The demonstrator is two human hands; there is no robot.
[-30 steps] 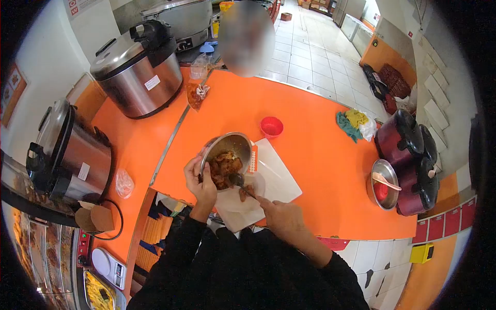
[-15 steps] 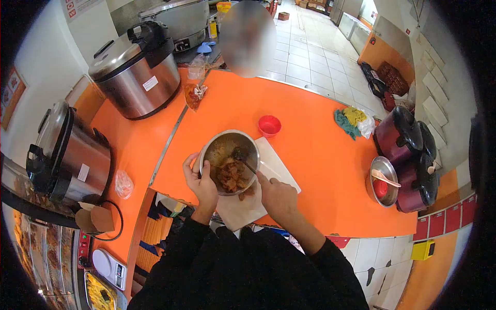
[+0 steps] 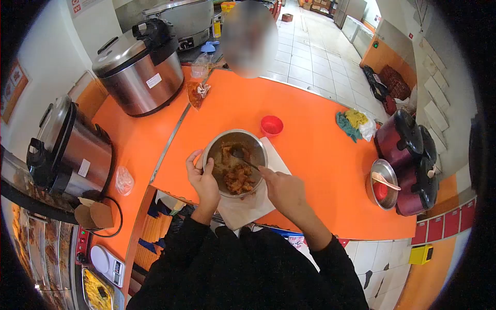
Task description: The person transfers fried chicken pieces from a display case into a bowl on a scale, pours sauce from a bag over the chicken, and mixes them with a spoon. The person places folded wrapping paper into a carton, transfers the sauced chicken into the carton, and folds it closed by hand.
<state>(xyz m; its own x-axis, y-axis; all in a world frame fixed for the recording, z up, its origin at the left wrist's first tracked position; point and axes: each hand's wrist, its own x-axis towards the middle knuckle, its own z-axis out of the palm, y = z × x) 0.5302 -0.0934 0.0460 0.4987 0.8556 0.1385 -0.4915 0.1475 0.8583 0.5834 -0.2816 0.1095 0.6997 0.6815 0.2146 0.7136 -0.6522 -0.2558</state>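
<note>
A steel mixing bowl (image 3: 262,150) is over a white cutting board (image 3: 278,163) and contains brown, sauce-coated food pieces (image 3: 239,178). My left hand (image 3: 203,178) grips the bowl's left side, thumb at the rim and fingers around the outer wall. My right hand (image 3: 284,192) is closed around the handle of a dark spoon (image 3: 249,162), whose head sits among the food in the upper part of the bowl. Just beyond the bowl stands a small red bowl (image 3: 272,125). Whether the bowl's base touches the board is hidden.
Two large rice cookers (image 3: 139,77) stand along the left. On the right are dark red pots (image 3: 400,135), a steel bowl with a pink utensil (image 3: 382,183) and bunched cloths (image 3: 355,124). A plastic bag of red-orange food (image 3: 195,94) lies on the orange counter (image 3: 320,170).
The mixing bowl has shifted slightly right and looks less tilted. Food has spread toward its far side as the spoon moved through it. My right hand has shifted slightly right.
</note>
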